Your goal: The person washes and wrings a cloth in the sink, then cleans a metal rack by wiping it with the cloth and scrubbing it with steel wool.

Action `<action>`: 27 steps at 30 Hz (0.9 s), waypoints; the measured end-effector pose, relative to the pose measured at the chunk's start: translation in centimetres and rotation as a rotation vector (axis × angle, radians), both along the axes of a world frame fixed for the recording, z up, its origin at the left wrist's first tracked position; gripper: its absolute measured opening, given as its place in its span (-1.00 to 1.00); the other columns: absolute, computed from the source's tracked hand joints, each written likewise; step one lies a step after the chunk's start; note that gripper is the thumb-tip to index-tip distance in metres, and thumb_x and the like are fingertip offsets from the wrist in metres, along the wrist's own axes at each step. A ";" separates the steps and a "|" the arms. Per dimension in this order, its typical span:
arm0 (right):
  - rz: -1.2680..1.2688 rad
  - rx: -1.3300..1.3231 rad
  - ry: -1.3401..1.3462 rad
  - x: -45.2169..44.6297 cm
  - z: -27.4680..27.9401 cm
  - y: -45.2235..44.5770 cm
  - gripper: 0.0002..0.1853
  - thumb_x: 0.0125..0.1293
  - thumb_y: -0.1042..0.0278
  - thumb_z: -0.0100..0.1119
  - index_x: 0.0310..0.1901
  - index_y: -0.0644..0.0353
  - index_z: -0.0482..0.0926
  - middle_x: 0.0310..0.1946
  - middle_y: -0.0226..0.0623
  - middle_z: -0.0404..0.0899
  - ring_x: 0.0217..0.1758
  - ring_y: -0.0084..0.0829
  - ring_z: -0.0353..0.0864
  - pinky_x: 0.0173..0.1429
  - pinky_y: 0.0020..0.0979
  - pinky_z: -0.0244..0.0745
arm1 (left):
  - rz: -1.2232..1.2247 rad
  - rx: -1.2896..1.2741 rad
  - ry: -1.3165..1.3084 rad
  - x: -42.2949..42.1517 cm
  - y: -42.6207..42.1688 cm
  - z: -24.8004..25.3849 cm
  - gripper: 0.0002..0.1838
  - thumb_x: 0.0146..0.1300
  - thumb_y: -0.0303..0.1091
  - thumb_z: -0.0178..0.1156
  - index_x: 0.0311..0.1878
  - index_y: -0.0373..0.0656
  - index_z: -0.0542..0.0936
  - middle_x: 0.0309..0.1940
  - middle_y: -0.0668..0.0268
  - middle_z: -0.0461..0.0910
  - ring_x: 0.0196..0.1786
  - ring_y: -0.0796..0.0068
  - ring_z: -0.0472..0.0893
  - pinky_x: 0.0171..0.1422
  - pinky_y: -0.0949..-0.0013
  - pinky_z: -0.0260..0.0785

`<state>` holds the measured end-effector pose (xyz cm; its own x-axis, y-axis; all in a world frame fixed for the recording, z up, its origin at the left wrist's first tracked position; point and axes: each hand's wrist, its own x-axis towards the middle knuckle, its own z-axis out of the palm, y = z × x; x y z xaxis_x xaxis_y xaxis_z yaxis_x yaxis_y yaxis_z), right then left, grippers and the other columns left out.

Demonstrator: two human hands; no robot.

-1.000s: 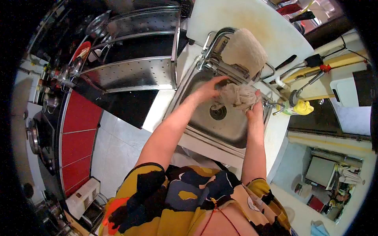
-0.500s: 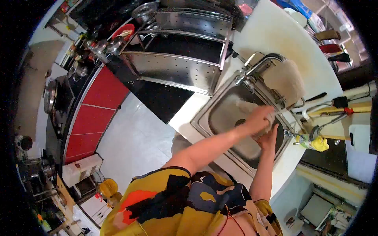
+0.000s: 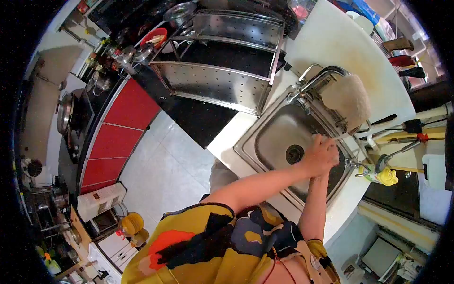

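Hands, one over the other, right of centre in the frame: left hand [image 3: 321, 154] bent across right hand [image 3: 323, 171], fingers curled. Left forearm slanting in from the lower middle, right forearm nearly upright below. Grip bunched up close, contents hidden, no telling whether full or empty. Sink [image 3: 272, 142] directly underneath, drain [image 3: 294, 154] just left of the knuckles. Open room across the basin's left side; tighter on the right, near the rim. Faucet [image 3: 302, 91] and draped beige cloth [image 3: 351, 104] crowding in above. White tabletop [image 3: 228, 142] along the sink's left edge.
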<state>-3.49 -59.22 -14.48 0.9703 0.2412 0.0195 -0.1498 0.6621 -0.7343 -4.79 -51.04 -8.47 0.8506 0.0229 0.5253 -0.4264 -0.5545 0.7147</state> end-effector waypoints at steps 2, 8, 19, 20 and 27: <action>-0.092 -0.088 -0.018 0.7 0.0 0.6 -0.54 0.38 -0.01 -0.09 0.15 0.15 0.37 0.06 -0.33 0.45 0.11 -0.32 0.43 0.09 -0.21 0.44 | -0.134 0.174 0.186 2.1 1.6 1.4 -0.75 0.02 -0.23 0.18 -0.22 -0.08 0.56 -0.10 0.16 0.48 0.15 -0.01 0.35 0.16 0.02 0.26; -0.376 -0.216 0.366 1.4 0.6 0.3 -0.66 0.36 0.12 -0.02 0.05 0.11 0.46 -0.03 -0.35 0.52 -0.03 -0.36 0.53 0.01 -0.35 0.47 | -0.139 -0.011 0.631 8.6 0.2 -8.0 -0.81 0.24 -0.25 -0.03 -0.24 0.03 0.58 -0.19 0.12 0.57 0.01 0.07 0.49 0.09 0.02 0.31; -0.418 0.035 0.524 0.5 1.5 -1.8 -0.65 0.36 0.14 -0.03 0.03 0.19 0.49 -0.10 -0.31 0.59 -0.05 -0.32 0.58 0.03 -0.27 0.53 | -0.128 0.784 0.574 8.6 5.9 0.7 -0.72 0.26 -0.11 0.05 -0.15 0.03 0.69 -0.11 0.42 0.59 0.18 0.33 0.33 0.04 0.17 0.32; -0.378 0.063 0.532 0.4 1.6 -1.8 -0.65 0.36 0.14 -0.02 0.03 0.18 0.50 -0.10 -0.30 0.59 -0.04 -0.31 0.58 0.03 -0.27 0.53 | -0.107 0.945 0.513 8.8 6.0 -0.3 -0.71 0.18 -0.15 0.10 -0.16 -0.06 0.67 -0.18 0.39 0.60 0.10 0.34 0.41 0.01 0.21 0.35; -0.515 0.111 0.626 0.6 -0.3 -2.9 -0.65 0.40 0.18 -0.12 0.07 0.19 0.48 -0.02 -0.26 0.57 0.02 -0.24 0.56 0.10 -0.20 0.50 | -0.051 0.734 0.476 8.0 7.1 -1.6 -0.71 0.17 -0.18 0.14 -0.15 -0.16 0.65 -0.02 0.28 0.54 0.10 0.23 0.39 0.06 0.20 0.33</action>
